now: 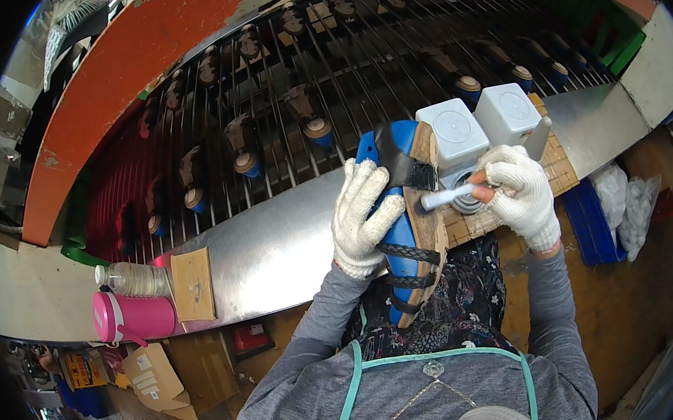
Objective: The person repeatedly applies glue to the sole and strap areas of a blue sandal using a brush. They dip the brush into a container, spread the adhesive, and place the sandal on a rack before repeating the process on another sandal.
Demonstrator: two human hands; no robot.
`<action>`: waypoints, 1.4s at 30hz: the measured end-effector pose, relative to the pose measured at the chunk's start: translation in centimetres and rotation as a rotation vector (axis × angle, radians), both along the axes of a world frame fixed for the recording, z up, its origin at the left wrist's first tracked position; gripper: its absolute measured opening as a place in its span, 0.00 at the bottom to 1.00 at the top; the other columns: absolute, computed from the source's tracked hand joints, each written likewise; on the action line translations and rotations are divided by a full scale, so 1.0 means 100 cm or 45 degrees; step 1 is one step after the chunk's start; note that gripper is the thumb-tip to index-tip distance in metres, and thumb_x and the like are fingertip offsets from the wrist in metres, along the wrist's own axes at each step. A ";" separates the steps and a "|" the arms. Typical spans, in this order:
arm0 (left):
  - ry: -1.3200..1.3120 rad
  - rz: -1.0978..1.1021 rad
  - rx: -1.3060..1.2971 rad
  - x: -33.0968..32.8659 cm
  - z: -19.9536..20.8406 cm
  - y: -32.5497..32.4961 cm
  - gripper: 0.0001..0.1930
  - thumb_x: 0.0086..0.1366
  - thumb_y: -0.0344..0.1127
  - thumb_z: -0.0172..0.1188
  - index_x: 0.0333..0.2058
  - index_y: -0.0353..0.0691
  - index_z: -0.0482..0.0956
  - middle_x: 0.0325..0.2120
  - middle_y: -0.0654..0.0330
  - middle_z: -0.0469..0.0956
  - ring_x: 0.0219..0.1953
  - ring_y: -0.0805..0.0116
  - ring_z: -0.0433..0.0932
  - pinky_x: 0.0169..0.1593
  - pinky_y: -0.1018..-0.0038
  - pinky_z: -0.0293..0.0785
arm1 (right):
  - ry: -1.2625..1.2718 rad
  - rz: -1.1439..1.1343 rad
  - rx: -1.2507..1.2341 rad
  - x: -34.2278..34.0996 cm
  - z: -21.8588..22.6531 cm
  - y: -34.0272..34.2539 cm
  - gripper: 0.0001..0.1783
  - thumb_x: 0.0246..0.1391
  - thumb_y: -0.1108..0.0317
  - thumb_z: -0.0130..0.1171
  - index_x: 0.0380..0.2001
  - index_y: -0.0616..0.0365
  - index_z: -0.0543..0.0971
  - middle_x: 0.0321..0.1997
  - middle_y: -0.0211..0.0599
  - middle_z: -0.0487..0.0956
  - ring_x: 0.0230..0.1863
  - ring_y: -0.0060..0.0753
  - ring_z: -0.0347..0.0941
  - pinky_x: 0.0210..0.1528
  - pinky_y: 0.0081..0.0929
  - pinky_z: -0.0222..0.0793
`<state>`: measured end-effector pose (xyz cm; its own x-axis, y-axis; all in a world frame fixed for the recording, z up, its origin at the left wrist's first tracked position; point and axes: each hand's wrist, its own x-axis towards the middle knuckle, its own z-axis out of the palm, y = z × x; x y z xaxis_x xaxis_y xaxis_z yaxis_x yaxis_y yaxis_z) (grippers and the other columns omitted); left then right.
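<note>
A sandal with black straps and a tan sole stands on edge, fitted on a blue shoe last. My left hand, in a white knit glove, grips it from the left, thumb across the last. In my gloved right hand, bare fingertips pinch a small brush with a pale handle. Its tip meets the sandal's side near the sole edge; the bristles are hard to make out. Beneath the brush sits an open round-necked pot. Two white square containers stand just behind.
Ahead, a rack of metal rods carries several shoes on blue lasts under an orange frame. A metal ledge runs before it. At left are a pink jug and clear bottle; at right, a blue crate with plastic bags.
</note>
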<state>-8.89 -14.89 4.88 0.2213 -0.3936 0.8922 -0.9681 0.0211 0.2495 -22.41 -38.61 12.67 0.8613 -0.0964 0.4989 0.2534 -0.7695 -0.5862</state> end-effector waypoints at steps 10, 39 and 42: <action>0.104 0.073 -0.164 0.000 -0.009 -0.001 0.27 0.50 0.40 0.76 0.50 0.53 0.78 0.61 0.45 0.72 0.65 0.40 0.68 0.68 0.37 0.61 | -0.038 -0.023 0.249 -0.006 -0.036 0.020 0.10 0.49 0.66 0.71 0.33 0.59 0.87 0.31 0.34 0.80 0.35 0.31 0.73 0.36 0.30 0.67; -0.179 0.248 0.089 0.024 -0.009 0.015 0.26 0.47 0.34 0.72 0.48 0.58 0.79 0.56 0.50 0.74 0.62 0.43 0.71 0.66 0.34 0.62 | -0.427 -0.567 -0.404 0.005 -0.024 0.069 0.11 0.43 0.69 0.73 0.33 0.54 0.85 0.35 0.31 0.82 0.36 0.35 0.76 0.41 0.35 0.60; -0.180 0.245 0.079 0.024 -0.008 0.015 0.26 0.47 0.34 0.72 0.48 0.58 0.79 0.56 0.50 0.74 0.62 0.43 0.71 0.66 0.34 0.62 | -0.495 -0.574 -0.403 0.008 -0.026 0.068 0.13 0.42 0.69 0.74 0.34 0.55 0.85 0.36 0.31 0.82 0.36 0.35 0.75 0.42 0.35 0.60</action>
<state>-6.49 -13.38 4.04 0.1723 -0.4115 0.8950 -0.9782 -0.1780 0.1065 -21.62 -31.85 10.09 0.5227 -0.2029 0.8280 0.0140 -0.9691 -0.2464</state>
